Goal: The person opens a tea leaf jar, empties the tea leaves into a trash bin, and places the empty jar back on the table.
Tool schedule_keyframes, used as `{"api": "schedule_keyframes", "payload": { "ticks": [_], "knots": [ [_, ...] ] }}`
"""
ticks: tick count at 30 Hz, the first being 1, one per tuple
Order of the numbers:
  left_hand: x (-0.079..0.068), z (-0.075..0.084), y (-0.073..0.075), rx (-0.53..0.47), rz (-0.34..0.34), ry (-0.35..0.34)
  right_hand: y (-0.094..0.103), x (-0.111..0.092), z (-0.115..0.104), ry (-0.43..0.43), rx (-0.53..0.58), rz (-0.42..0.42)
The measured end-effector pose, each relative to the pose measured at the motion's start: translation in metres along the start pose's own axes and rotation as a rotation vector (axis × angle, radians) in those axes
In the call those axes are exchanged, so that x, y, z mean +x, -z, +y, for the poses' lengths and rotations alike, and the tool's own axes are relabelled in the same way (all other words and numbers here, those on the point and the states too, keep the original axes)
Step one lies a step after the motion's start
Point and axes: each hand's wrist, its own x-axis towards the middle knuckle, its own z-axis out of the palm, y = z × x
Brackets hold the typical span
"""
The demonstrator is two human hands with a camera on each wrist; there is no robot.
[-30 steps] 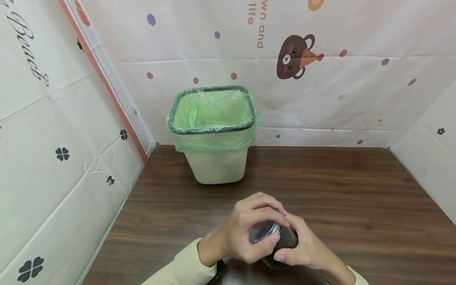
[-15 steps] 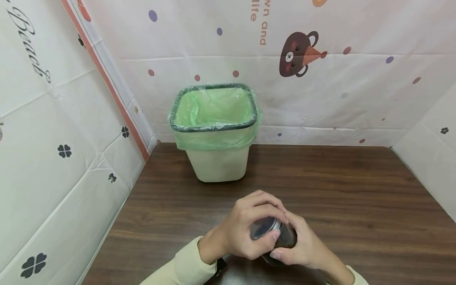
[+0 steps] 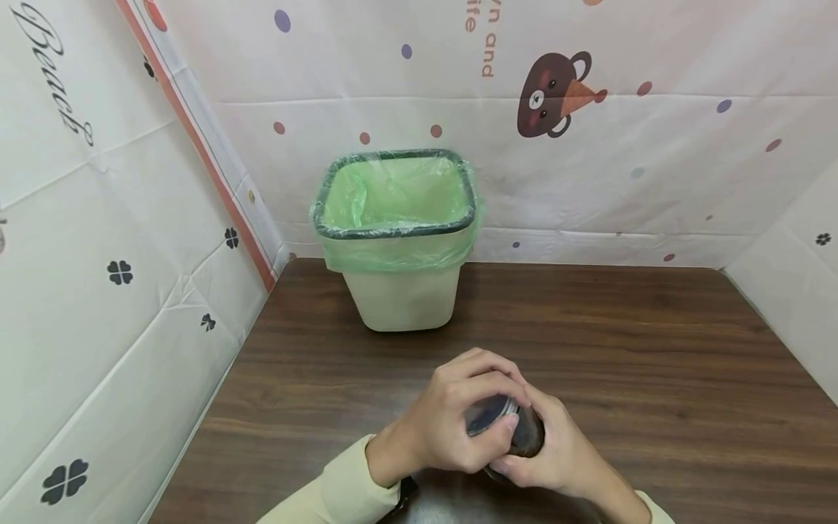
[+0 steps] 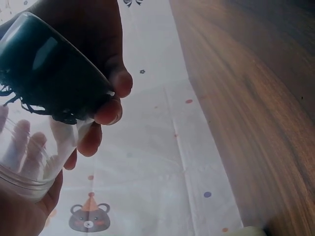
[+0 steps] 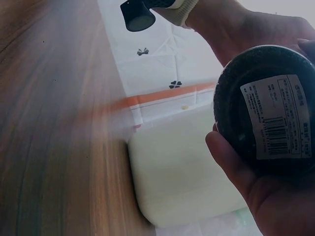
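A clear jar (image 3: 527,434) with dark, stringy contents is held tilted between both hands, low in the head view. My left hand (image 3: 452,415) curls over its lid end (image 3: 483,416), thumb and fingers around the rim. My right hand (image 3: 563,455) grips the jar's body, the thumb on the near side. In the left wrist view the dark contents (image 4: 49,69) lie towards the base, with clear ribbed wall (image 4: 29,182) near the lid end. The right wrist view shows the dark base with a white barcode label (image 5: 275,118).
A cream trash bin (image 3: 406,298) with a green bag over its dark rim stands on the brown wooden table (image 3: 622,342), beyond the hands. Printed white cloth (image 3: 655,167) hangs behind the table and along both sides. A dark strap (image 3: 407,489) sits at the left wrist.
Both hands stay on the jar in nearly the same place. The right thumb has slid slightly left, partly behind the left thumb. The head view has shifted a little.
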Motion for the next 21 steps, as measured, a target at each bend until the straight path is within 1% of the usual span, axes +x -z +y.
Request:
{"api": "schedule_keyframes", "payload": {
  "ticks": [5,7,9,11,14,17,21],
  "knots": [
    [-0.002,0.002,-0.002,0.022,0.007,0.043,-0.001,0.0,-0.001,-0.015,-0.034,0.018],
    [-0.004,0.002,-0.003,0.033,0.011,0.058,-0.001,0.0,-0.003,-0.025,-0.066,0.026],
    [-0.005,0.003,-0.005,0.063,0.029,0.099,-0.002,0.0,-0.004,-0.054,-0.172,0.067],
    [-0.006,0.002,-0.008,0.087,0.049,0.162,-0.003,0.0,-0.006,-0.095,-0.295,0.11],
    [-0.009,0.001,-0.012,0.118,0.072,0.258,-0.004,0.001,-0.006,-0.162,-0.442,0.15],
    [-0.013,0.0,-0.015,0.12,0.079,0.291,-0.005,0.001,-0.004,-0.172,-0.46,0.148],
    [-0.015,-0.002,-0.016,0.122,0.089,0.285,-0.006,0.001,-0.002,-0.144,-0.472,0.164]
  ]
}}
